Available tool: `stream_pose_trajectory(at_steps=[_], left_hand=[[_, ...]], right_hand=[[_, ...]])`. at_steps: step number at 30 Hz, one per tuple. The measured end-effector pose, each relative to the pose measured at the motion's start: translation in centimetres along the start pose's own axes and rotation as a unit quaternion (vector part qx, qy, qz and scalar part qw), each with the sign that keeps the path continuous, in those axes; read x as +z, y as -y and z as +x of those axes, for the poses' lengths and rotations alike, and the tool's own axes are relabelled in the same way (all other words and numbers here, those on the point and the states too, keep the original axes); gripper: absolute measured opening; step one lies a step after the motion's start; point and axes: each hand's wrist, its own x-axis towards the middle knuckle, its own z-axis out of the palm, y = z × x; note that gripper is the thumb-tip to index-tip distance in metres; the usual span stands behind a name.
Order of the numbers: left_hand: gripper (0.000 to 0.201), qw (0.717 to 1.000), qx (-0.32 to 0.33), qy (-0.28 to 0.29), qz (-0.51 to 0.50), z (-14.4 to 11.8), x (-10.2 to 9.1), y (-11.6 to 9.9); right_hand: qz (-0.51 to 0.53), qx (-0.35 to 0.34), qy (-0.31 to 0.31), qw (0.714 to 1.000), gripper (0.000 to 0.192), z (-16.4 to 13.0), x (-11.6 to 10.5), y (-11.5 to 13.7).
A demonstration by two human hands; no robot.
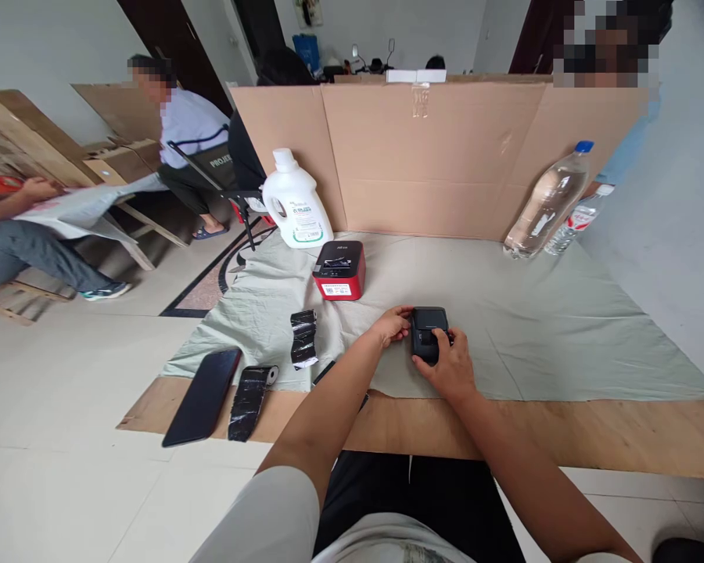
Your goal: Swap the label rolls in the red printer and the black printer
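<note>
black device (429, 318) — boxy, oblong, round-cornered, between both hands (394, 325) (454, 369)

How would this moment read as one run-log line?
left hand: at left edge of black device | right hand: touching its near part | to their left: red box, phone

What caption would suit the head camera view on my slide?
Left hand and right hand on a black portable printer, a red-and-black printer farther left on pale green cloth.
</note>
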Motion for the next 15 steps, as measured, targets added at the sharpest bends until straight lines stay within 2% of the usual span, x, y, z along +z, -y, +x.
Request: stream_pose_trajectory(at_steps=[5, 11, 15], left_hand=[[0.068, 1.000, -0.004, -0.003, 0.008, -0.19, 0.07, -0.15], [0.070, 0.999, -0.006, 0.034, -0.007, -0.78, -0.36, -0.31], [0.067, 0.999, -0.007, 0.031, -0.013, -0.86, -0.43, -0.34]], right_hand=[[-0.001, 0.000, 0.005, 1.000, 0.074, -0.20, 0.21, -0.11], [0.011, 0.002, -0.004, 1.000, 0.060, -0.29, 0.09, -0.11], [0.004, 0.005, 0.003, 1.000, 0.064, -0.30, 0.05, -0.12]])
